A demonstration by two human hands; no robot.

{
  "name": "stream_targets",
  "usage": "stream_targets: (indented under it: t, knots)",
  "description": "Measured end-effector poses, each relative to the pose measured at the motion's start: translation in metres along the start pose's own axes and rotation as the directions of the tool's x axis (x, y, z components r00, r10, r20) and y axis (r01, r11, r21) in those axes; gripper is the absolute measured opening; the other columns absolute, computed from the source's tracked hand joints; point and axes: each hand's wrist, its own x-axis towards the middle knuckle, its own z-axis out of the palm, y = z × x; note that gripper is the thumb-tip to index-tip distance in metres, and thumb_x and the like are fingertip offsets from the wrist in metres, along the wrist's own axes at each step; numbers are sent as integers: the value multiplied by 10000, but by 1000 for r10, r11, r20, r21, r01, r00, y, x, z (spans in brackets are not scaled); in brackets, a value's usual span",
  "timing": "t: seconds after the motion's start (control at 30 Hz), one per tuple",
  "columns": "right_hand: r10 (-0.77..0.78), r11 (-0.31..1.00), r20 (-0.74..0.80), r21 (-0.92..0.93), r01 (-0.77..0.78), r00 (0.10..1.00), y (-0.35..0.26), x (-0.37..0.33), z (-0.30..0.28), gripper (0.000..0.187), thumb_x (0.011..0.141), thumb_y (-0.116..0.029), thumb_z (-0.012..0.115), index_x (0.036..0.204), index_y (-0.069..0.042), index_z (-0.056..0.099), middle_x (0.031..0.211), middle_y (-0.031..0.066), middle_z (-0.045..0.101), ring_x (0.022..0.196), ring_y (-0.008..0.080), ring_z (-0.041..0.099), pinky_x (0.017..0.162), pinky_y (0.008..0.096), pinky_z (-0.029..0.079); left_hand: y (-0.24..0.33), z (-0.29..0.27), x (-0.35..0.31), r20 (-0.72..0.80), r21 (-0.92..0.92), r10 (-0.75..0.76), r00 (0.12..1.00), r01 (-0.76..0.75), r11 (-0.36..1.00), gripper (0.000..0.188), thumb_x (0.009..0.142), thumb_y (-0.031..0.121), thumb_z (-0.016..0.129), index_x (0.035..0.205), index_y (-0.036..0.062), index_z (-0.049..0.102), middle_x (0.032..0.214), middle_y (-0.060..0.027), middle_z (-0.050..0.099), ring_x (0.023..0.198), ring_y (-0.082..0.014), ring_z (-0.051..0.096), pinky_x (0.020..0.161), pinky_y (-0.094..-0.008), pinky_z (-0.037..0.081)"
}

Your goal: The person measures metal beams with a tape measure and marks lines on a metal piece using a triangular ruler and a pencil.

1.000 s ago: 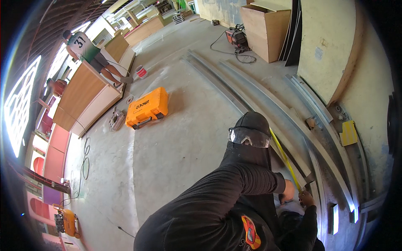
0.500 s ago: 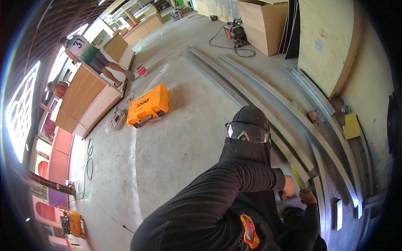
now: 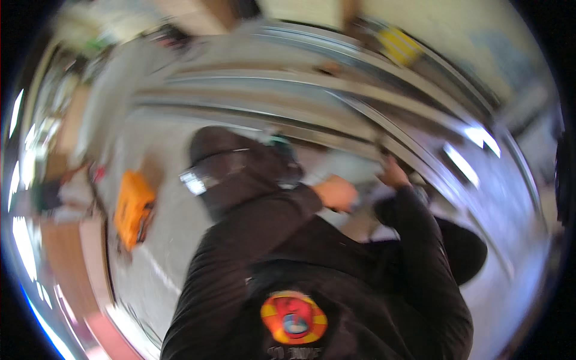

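Observation:
The view is blurred. My left hand (image 3: 337,193), fingers curled, is low over the floor, with a small greyish thing at its fingers that is too smeared to name. My right hand (image 3: 394,174) is at the near end of the long metal bars (image 3: 336,141), fingers bent round a thin dark thing I cannot make out. Beside my left arm rises a dark, cloth-covered rounded shape (image 3: 222,141) with clear safety glasses (image 3: 197,180) on it. Next to that shape a teal thing (image 3: 279,143), blurred, shows in part.
An orange tool case (image 3: 133,207) stands on the concrete floor at left. More long metal bars (image 3: 252,77) run across the far side, near a wall and a yellow piece (image 3: 399,45). A wooden counter (image 3: 67,255) is at far left.
The view has swung, so the bars now lie nearly level and the case is farther left. My hands are wider apart; the yellow tape measure blade between them no longer shows.

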Motion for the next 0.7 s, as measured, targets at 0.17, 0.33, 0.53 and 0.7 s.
stream_targets:
  t: [0.17, 0.33, 0.53, 0.7]
  knots:
    - [308, 916, -50, -252, -311, 950, 6, -60, -65, 623, 764, -335, 740, 1217, -20, 451, 1102, 244, 659, 1081, 409, 623, 894, 492, 503, 42, -39, 11, 246, 182, -108, 963, 63, 981, 394, 849, 460, 679, 970, 91, 740, 1006, -136, 718, 968, -328, 685, 814, -474, 516]
    - [370, 885, -145, -246, -395, 918, 13, -73, -52, 431, 825, -260, 644, 1171, -41, 510, 1137, 195, 644, 1110, 361, 605, 910, 478, 475, 55, -49, 5, 400, 196, -78, 913, -3, 981, 473, 874, 488, 621, 976, 35, 708, 950, -196, 705, 914, -381, 680, 804, -482, 532]
    - [-196, 866, 69, -456, 206, 978, -18, -81, -23, 211, 773, -151, 625, 961, -73, 681, 1025, 147, 683, 984, 312, 664, 780, 445, 529, 48, -37, 0, 393, 187, -100, 914, 27, 982, 479, 876, 485, 616, 983, 27, 705, 948, -202, 702, 930, -380, 675, 811, -485, 530]
    - [-252, 854, 277, -387, 348, 927, -12, -97, 4, 133, 778, -177, 620, 740, -116, 732, 750, 105, 707, 738, 303, 708, 620, 418, 559, 45, -31, 17, 410, 139, -88, 908, 34, 990, 488, 872, 486, 617, 983, 18, 695, 936, -200, 699, 924, -383, 670, 812, -484, 530]
